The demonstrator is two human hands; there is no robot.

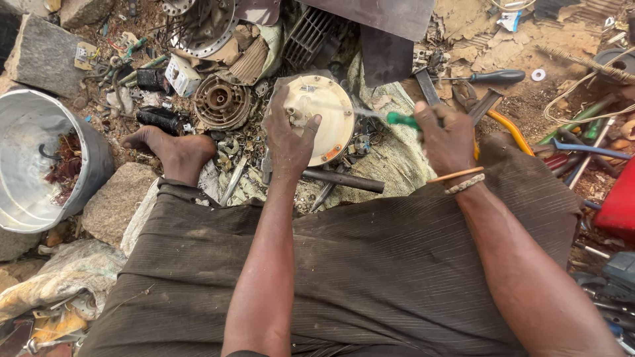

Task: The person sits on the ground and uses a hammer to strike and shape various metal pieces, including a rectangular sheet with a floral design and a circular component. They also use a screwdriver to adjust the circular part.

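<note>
My left hand [288, 135] grips the left edge of a round cream-coloured housing [327, 116] that stands tilted on the ground in front of my lap. My right hand [446, 135] is closed on a green-handled screwdriver [400, 119], whose blurred shaft points left onto the housing's face. An orange band and a pale bracelet sit on my right wrist. A dark metal bar [344, 180] lies just below the housing. My bare left foot [173, 151] rests on the ground to the left.
A metal bucket [99, 155] with reddish wire stands at left beside stone blocks [43, 56]. A rusty round rotor part [221, 101], scrap and a grille lie behind. A black-handled screwdriver [496, 76], several tools and cables lie at right, with a red object [618, 201].
</note>
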